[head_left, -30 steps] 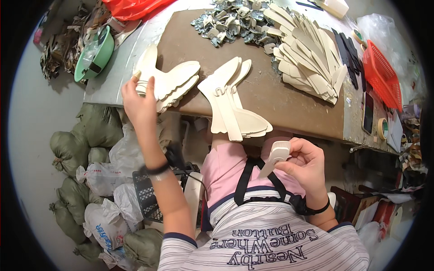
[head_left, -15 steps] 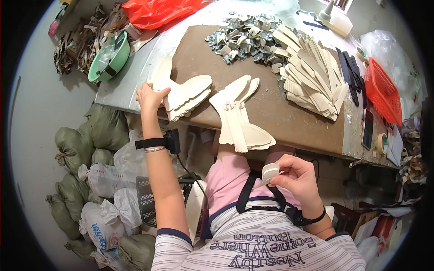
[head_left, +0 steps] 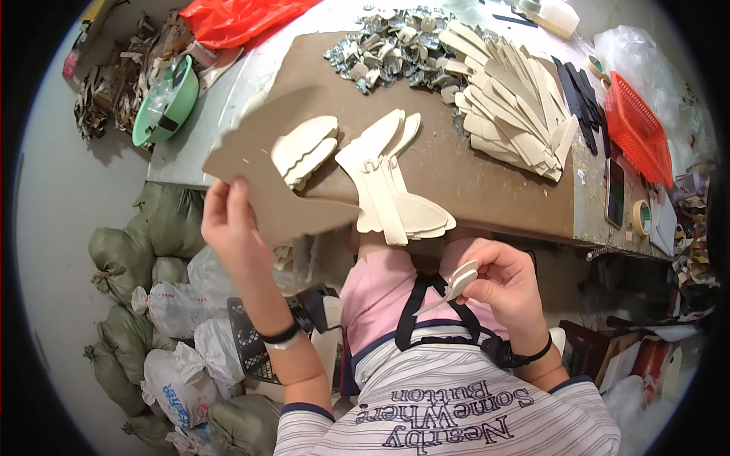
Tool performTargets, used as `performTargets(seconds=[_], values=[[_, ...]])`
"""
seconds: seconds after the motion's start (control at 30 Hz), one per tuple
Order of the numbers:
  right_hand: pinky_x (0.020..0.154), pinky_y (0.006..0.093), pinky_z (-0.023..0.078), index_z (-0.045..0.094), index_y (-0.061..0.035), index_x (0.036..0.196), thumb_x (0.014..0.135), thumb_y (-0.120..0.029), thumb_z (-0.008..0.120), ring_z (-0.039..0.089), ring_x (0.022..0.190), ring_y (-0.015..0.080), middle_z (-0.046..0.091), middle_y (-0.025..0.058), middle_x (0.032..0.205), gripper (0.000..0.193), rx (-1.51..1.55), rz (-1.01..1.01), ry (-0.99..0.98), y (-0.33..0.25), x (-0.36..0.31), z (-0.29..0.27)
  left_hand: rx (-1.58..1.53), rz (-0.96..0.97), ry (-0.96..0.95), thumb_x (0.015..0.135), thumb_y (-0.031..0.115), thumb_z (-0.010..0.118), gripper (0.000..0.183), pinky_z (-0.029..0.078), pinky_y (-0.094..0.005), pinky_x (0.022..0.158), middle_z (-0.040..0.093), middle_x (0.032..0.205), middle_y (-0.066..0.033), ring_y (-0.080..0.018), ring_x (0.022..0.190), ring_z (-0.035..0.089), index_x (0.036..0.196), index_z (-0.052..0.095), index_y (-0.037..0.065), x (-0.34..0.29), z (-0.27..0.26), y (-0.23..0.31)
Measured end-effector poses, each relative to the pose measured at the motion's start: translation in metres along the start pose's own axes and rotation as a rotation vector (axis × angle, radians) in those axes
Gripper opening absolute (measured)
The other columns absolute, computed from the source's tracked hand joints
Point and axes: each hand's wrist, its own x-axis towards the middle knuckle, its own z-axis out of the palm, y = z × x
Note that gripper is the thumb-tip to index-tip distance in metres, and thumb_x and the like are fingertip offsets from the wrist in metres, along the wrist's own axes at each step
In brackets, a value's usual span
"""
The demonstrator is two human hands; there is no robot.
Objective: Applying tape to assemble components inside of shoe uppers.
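Left hand: At the table's near edge, a worker's left hand (head_left: 232,220) closes on the edge of a curved panel (head_left: 266,163), lifting it tilted, two small slits showing on its face.
Right hand: Over the lap, the right hand (head_left: 508,283) pinches a short pale strap (head_left: 461,283) between thumb and fingers, its narrow end slanting down toward the left.
Cream stack: Just beyond the left grip, partly hidden by the raised panel, scalloped pieces (head_left: 310,144) lie layered.
Strapped pile: Between the two grips, at the table's edge, more cut panels (head_left: 418,209) lie under straps with looped fittings; whether the lifted panel's tip touches them, I cannot tell.
Supplies: Farther beyond the right grip, loose cream straps (head_left: 509,106) fan out beside a heap of metal clips (head_left: 391,49) on the brown board (head_left: 487,194).
Right flank: Out to the right of the right grip sit a red basket (head_left: 637,133), a phone (head_left: 614,194) and a tape roll (head_left: 642,218).
Left flank: Beyond the left grip, to its left, stands a green bowl (head_left: 185,95); tied sacks (head_left: 125,254) crowd the floor below.
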Motion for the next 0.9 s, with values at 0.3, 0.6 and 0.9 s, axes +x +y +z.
performTargets(seconds=[0.3,0.6,0.9], values=[[0.084,0.0271,0.052,0.059,0.0031,0.102,0.081,0.012,0.066,0.062,0.093,0.0130,0.061,0.0062,0.100,0.024,-0.056,-0.072,0.055,0.015,0.023,0.020,-0.085,-0.183,-0.347,0.088,-0.003,0.063,0.017,0.044,-0.0212,0.073,0.064,0.094,-0.0063,-0.0082,0.079,0.056,0.105,0.064,-0.006,-0.135,0.042,0.009],[0.083,0.0281,0.053,0.062,0.0028,0.098,0.080,0.008,0.069,0.063,0.090,0.0158,0.062,0.0078,0.099,0.020,0.006,-0.245,0.077,0.021,0.015,0.011,-0.102,-0.285,-0.405,0.086,-0.002,0.067,0.019,0.049,-0.0218,0.075,0.063,0.096,-0.0075,-0.0094,0.084,0.060,0.104,0.065,-0.007,-0.142,0.044,0.012],[0.082,0.0285,0.054,0.061,0.0044,0.097,0.081,0.007,0.070,0.063,0.091,0.0161,0.062,0.0080,0.099,0.019,0.037,-0.246,0.196,0.024,0.016,0.006,-0.006,-0.247,-0.537,0.084,-0.004,0.066,0.016,0.051,-0.0234,0.076,0.066,0.094,-0.0103,-0.0126,0.085,0.063,0.099,0.066,-0.006,-0.132,0.058,0.005]])
